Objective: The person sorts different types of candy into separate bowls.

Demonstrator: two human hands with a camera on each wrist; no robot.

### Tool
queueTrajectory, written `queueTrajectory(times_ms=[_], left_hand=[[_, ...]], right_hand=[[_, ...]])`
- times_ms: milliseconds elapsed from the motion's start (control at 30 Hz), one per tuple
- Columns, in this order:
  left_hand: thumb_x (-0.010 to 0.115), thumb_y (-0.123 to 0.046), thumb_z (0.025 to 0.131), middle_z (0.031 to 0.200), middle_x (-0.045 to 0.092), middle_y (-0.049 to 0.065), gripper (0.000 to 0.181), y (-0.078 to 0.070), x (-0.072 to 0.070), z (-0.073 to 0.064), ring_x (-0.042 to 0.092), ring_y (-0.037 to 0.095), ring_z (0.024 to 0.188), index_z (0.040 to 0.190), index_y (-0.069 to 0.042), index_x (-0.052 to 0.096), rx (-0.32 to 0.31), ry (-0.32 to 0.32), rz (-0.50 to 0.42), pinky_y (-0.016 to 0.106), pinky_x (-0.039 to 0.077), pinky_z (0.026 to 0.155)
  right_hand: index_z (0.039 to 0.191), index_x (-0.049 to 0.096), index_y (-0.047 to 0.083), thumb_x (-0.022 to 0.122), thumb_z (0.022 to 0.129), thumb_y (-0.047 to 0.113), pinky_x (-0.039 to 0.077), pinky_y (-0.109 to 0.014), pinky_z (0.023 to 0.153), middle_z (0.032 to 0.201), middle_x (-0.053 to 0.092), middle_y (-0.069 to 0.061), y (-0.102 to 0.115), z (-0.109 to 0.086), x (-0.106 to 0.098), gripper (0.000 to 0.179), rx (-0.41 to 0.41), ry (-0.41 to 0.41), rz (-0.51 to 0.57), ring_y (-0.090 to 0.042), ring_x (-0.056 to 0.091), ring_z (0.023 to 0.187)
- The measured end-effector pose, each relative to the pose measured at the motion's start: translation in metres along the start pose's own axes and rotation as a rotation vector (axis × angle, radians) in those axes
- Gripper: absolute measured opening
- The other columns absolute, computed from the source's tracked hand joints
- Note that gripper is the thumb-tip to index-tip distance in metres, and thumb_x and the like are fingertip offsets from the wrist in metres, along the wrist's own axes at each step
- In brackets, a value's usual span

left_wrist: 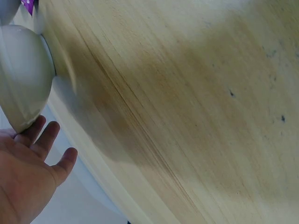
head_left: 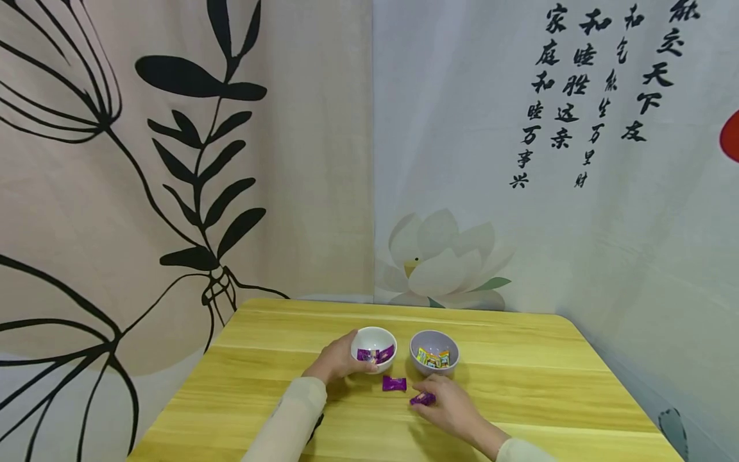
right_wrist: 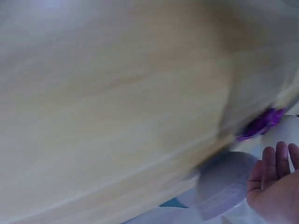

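Note:
My left hand (head_left: pixel 339 359) grips the left side of a white bowl (head_left: pixel 375 337), which holds purple-wrapped candies (head_left: pixel 376 355). In the left wrist view, fingers (left_wrist: pixel 48 136) touch the bowl's outside and the thumb's hold is not clear. My right hand (head_left: pixel 453 409) pinches a purple-wrapped candy (head_left: pixel 423 398) between thumb and fingers, low in front of a lavender bowl (head_left: pixel 434 339). Yellow-wrapped candies (head_left: pixel 433 358) lie inside that bowl. Another purple candy (head_left: pixel 394 384) rests on the table between the hands. The right wrist view is blurred.
Both bowls stand side by side on a yellow wood-grain table (head_left: pixel 508 359). A printed curtain (head_left: pixel 323 160) hangs behind the table's far edge. Something small and dark (head_left: pixel 316 427) shows beside the left sleeve.

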State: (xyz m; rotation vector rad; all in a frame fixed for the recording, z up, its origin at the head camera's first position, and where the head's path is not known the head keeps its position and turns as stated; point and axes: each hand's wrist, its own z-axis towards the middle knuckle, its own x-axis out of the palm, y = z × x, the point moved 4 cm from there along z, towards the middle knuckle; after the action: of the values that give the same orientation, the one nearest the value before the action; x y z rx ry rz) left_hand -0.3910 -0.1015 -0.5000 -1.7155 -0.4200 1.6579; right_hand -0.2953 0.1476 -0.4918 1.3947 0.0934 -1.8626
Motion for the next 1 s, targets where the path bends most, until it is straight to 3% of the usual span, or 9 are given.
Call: queueTrajectory(times_ms=[167, 400, 600, 733, 833, 1000], left_hand=[[0.089, -0.047, 0.069, 0.127, 0.061, 0.012, 0.096, 0.002, 0.0, 0.001, 0.058, 0.033, 0.114, 0.144, -0.008, 0.046, -0.014, 0.0, -0.003, 0.055, 0.046, 0.098], [0.089, -0.046, 0.069, 0.127, 0.061, 0.013, 0.097, 0.001, -0.001, 0.001, 0.057, 0.034, 0.113, 0.145, -0.006, 0.044, -0.012, 0.004, -0.009, 0.057, 0.046, 0.097], [0.089, -0.047, 0.069, 0.127, 0.061, 0.014, 0.098, 0.001, -0.001, 0.002, 0.057, 0.033, 0.113, 0.145, -0.006, 0.044, -0.019, 0.005, -0.009, 0.056, 0.046, 0.097], [0.089, -0.048, 0.069, 0.133, 0.058, 0.016, 0.104, 0.002, 0.0, 0.002, 0.055, 0.036, 0.118, 0.15, -0.005, 0.039, -0.039, 0.006, -0.018, 0.057, 0.044, 0.1], [0.089, -0.047, 0.069, 0.135, 0.056, 0.017, 0.106, 0.002, 0.0, 0.002, 0.054, 0.037, 0.12, 0.151, -0.005, 0.037, -0.047, 0.006, -0.02, 0.058, 0.043, 0.101], [0.089, -0.046, 0.069, 0.127, 0.061, 0.014, 0.097, 0.001, 0.0, 0.002, 0.057, 0.034, 0.114, 0.146, -0.006, 0.044, -0.024, 0.007, -0.017, 0.056, 0.046, 0.097]], right_hand=[[0.106, 0.074, 0.005, 0.08, 0.081, 0.026, 0.053, -0.033, 0.071, 0.094, 0.066, 0.0, -0.021, -0.014, -0.001, 0.032, 0.048, -0.006, -0.031, -0.019, 0.063, 0.081], [0.109, 0.073, 0.006, 0.079, 0.081, 0.023, 0.054, -0.041, 0.077, 0.102, 0.067, -0.004, -0.038, -0.02, 0.001, 0.033, 0.1, 0.032, -0.079, -0.021, 0.063, 0.088], [0.106, 0.072, 0.003, 0.079, 0.08, 0.022, 0.054, -0.04, 0.08, 0.1, 0.068, -0.003, -0.032, -0.02, 0.011, 0.033, -0.004, 0.031, -0.146, -0.021, 0.063, 0.09], [0.105, 0.074, 0.006, 0.079, 0.081, 0.023, 0.053, -0.035, 0.077, 0.094, 0.068, 0.002, -0.022, -0.02, 0.015, 0.03, -0.066, 0.028, -0.141, -0.013, 0.06, 0.084], [0.107, 0.074, 0.008, 0.079, 0.082, 0.024, 0.052, -0.034, 0.074, 0.092, 0.066, 0.005, -0.018, -0.018, 0.016, 0.03, -0.056, 0.025, -0.131, -0.01, 0.058, 0.082], [0.109, 0.072, 0.006, 0.079, 0.082, 0.024, 0.053, -0.039, 0.078, 0.099, 0.065, 0.001, -0.017, -0.015, 0.018, 0.034, -0.006, 0.002, -0.153, -0.015, 0.06, 0.087]])
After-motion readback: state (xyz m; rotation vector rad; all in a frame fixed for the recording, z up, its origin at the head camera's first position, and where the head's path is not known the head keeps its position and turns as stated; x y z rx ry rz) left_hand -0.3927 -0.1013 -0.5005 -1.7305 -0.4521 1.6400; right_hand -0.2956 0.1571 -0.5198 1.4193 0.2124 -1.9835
